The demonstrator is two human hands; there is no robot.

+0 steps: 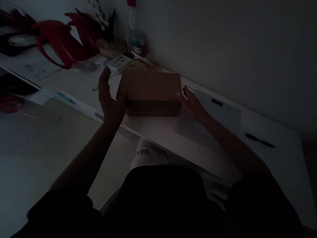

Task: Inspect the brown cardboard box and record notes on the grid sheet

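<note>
A: Report hand status.

B: The cardboard box [151, 92] rests closed on the white desk [190, 140], between both hands. The left hand [111, 96] stands at the box's left end, fingers spread and raised, thumb near the lower corner; contact looks light at most, and the dim light prevents confirmation. The right hand [191, 104] lies against the right end, fingers curled along that side, apparently bracing rather than clamping.

A: Step in hand?

B: Judged as positioning or steadying the box before it is gripped.

A: Requirement for the next move?

B: Probably the left palm must close onto its end so both sides are pressed evenly. Beyond the right hand lies a flat grey device [220, 109]; farther out, a pen [259, 140]. Behind the box stands a bottle [135, 31].
</note>
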